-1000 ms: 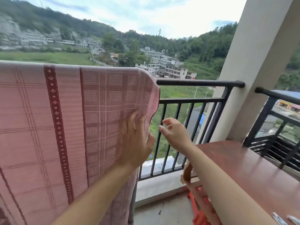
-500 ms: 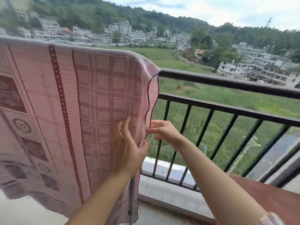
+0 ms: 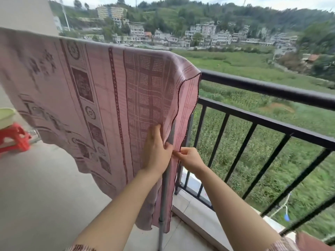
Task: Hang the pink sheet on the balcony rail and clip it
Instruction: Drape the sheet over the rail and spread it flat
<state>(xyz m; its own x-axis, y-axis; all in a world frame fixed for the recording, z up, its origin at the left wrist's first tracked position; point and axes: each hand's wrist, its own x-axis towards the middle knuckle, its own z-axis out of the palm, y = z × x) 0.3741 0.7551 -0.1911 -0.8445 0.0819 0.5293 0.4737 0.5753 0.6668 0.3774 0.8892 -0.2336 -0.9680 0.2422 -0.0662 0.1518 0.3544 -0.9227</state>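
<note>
Left hand: the left hand (image 3: 156, 151) lies against the front face of the pink sheet (image 3: 94, 98), forearm reaching up from the lower middle, fingers pointing upward and held together; the thumb side pinches the sheet's hanging right edge, so the fingers are closed on cloth.
Right hand: the right hand (image 3: 190, 158) comes in from the lower right, wrist slightly bent, fingertips drawn together and nipping the same edge of the sheet just beside the left thumb (the two hands all but touch).
Pink sheet, place: draped over a top bar that runs from the left wall toward the black balcony rail (image 3: 268, 91); its right corner folds over where that bar meets the rail's top bar.
Pink sheet, direction: its long axis runs left to right along the bar, sloping down to the right in this view; the cloth hangs straight down from the fold, the lower hem curving above the floor.
Pole: a grey upright pole (image 3: 164, 201) stands behind the sheet's right edge, partly wrapped by it.
Side items: a red stool (image 3: 13, 138) at far left carries a pale green basin (image 3: 6, 117).
Clips: whether any are on the sheet cannot be told.
</note>
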